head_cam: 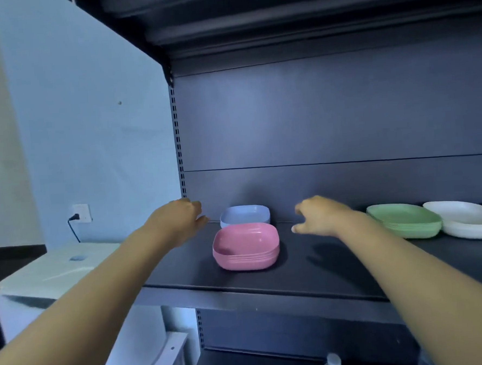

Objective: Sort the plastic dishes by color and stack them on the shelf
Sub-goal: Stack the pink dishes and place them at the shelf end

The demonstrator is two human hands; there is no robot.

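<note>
Head view shows the pink stack (246, 247) of dishes on the shelf (324, 273) toward its front edge, the blue stack (245, 214) just behind. Left hand (177, 223) and right hand (321, 217) hover empty either side, fingers loose. Nested plastic looks light, stiff and slick; best clasped by opposite side walls, low down.

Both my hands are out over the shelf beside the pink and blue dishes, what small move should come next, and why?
Probably bring both hands inward to grip the blue stack by its sides. The left hand and right hand hold nothing and flank it, while the pink stack sits just in front.
</note>
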